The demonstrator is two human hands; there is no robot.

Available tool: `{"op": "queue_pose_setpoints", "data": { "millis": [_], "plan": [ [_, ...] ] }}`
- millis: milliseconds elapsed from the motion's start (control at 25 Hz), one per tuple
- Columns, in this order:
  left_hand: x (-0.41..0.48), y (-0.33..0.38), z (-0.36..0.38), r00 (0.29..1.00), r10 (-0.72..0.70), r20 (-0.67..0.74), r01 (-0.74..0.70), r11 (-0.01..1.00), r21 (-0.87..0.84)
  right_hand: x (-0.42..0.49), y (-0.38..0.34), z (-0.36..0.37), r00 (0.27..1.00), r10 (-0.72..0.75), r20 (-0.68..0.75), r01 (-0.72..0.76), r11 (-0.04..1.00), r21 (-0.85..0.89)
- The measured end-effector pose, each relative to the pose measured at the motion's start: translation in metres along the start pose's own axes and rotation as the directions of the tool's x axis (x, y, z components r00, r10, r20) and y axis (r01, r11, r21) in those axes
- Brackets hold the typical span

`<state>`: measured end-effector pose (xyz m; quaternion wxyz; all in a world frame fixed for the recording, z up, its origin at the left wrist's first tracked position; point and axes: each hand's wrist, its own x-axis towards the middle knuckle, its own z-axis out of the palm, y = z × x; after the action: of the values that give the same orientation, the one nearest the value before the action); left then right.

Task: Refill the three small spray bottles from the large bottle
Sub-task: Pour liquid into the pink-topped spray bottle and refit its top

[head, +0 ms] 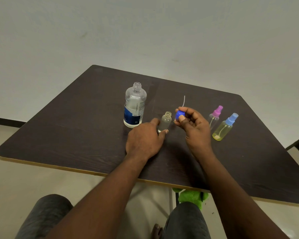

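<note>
- Head view: left hand (pixel 143 138) lies low on the dark wood-grain table (pixel 76 131). Thumb and index finger curl round the lower half of a small clear spray bottle (pixel 165 120), one on each side. Other fingers are hidden behind the hand.
- That bottle stands upright on the table with its cap off and its threaded neck open, rising above the gripping fingers. Can't tell if there's liquid in it.
- Right hand (pixel 195 128) is raised, palm turned toward the camera. Thumb and fingertips pinch a dark blue spray head (pixel 179 115); remaining fingers curl loosely behind it.
- Spray head is just right of the open neck and slightly above it, not touching. Its thin white dip tube (pixel 184 100) sticks up and away from the fingertips.
- Large clear bottle (pixel 134 106) stands upright just beyond and left of the left index finger, close but apart. Cap off, blue-and-white label, clear liquid inside; level hard to read.
- Pink-capped spray bottle (pixel 214 116) stands just right of the right hand's knuckles, clear body, partly hidden by the hand.
- Light-blue-capped spray bottle (pixel 223 128) with a yellowish body sits right of that one and nearer the camera, well clear of all fingers. Both are upright and capped.
- Below the table's near edge, under the right forearm, is something bright green and fuzzy (pixel 192 195); can't identify it.
- Person's knees in dark trousers (pixel 45 214) are at the bottom of the frame.
</note>
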<state>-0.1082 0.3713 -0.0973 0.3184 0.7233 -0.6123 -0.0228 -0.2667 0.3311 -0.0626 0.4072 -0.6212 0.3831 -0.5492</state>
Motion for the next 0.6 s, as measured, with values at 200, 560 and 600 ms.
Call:
{"op": "queue_pose_setpoints", "data": {
  "millis": [200,560,600],
  "plan": [
    [-0.001,0.0,-0.001,1.0,0.005,-0.009,-0.005,1.0,0.0,0.01,-0.012,0.017,0.995,-0.101,-0.018,0.1,0.995,-0.016],
    [-0.001,0.0,0.0,1.0,0.017,-0.02,-0.017,1.0,-0.007,0.012,0.008,0.023,0.994,-0.071,0.083,0.08,0.991,-0.111],
    [-0.002,0.0,-0.001,1.0,0.015,-0.02,-0.015,1.0,-0.007,0.013,0.009,0.023,0.994,-0.07,0.085,0.078,0.992,-0.1]
  ]
}}
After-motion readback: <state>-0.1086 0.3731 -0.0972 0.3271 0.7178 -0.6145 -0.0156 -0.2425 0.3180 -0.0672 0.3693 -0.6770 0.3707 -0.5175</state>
